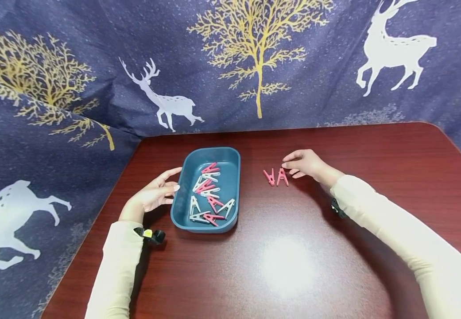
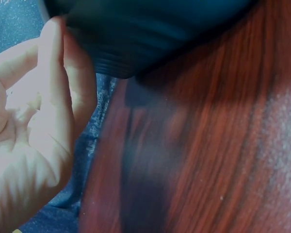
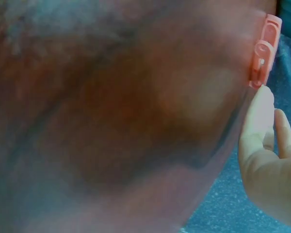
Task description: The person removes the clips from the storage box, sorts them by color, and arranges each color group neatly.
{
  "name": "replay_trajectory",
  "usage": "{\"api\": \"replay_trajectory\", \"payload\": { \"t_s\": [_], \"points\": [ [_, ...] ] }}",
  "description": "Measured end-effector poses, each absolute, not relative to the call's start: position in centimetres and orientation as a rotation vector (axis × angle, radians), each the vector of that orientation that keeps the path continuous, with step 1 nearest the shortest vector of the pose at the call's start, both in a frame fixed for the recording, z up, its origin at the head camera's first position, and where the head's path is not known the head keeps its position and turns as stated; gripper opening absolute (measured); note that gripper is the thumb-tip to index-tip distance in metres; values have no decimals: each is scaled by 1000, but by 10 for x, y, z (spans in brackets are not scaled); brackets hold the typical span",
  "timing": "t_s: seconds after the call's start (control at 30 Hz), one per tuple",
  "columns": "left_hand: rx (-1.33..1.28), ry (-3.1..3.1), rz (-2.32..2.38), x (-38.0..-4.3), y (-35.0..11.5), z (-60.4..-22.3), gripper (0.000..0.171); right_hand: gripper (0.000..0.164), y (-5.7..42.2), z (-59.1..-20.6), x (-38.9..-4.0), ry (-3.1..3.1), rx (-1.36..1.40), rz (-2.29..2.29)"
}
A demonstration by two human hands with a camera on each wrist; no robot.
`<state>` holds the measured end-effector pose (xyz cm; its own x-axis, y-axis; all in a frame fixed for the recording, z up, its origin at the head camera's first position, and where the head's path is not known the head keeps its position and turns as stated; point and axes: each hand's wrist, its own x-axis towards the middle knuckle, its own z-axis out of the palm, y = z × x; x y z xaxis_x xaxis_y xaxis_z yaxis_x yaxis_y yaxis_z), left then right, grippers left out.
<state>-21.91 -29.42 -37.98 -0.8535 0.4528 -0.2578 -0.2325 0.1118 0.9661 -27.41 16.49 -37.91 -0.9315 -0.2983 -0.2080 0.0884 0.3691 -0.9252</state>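
A blue plastic bin [image 1: 177, 208] stands on the table with several pink and pale clothespins [image 1: 210, 192] lying in it. My left hand [image 1: 152, 195] rests against the bin's left side, its thumb and fingertips at the rim and outer wall. In the left wrist view the thumb meets the dark bin wall [image 2: 150, 39]. Right of the bin lie two pink clothespins, one legs-up [image 1: 270, 177] and one legs-down [image 1: 282, 177]. My right hand [image 1: 304, 164] is over the second, fingers apart; a fingertip is right at a pink clothespin [image 3: 264, 53] in the right wrist view.
The dark red wooden table [image 1: 214, 279] has a bright light reflection in front. A blue cloth [image 1: 314, 88] with deer and tree prints hangs behind the table and along its left side.
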Motion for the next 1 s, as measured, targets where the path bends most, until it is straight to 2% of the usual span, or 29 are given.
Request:
{"api": "replay_trajectory", "payload": {
  "t_s": [0.57,1.0],
  "points": [
    [209,1855,1821,-211,-286,-366,63,33,148,-352,-260,2361,-358,-1597],
    [243,1902,1783,-220,-296,-382,61,28,134,-340,-247,2413,-588,-1511]
  ]
}}
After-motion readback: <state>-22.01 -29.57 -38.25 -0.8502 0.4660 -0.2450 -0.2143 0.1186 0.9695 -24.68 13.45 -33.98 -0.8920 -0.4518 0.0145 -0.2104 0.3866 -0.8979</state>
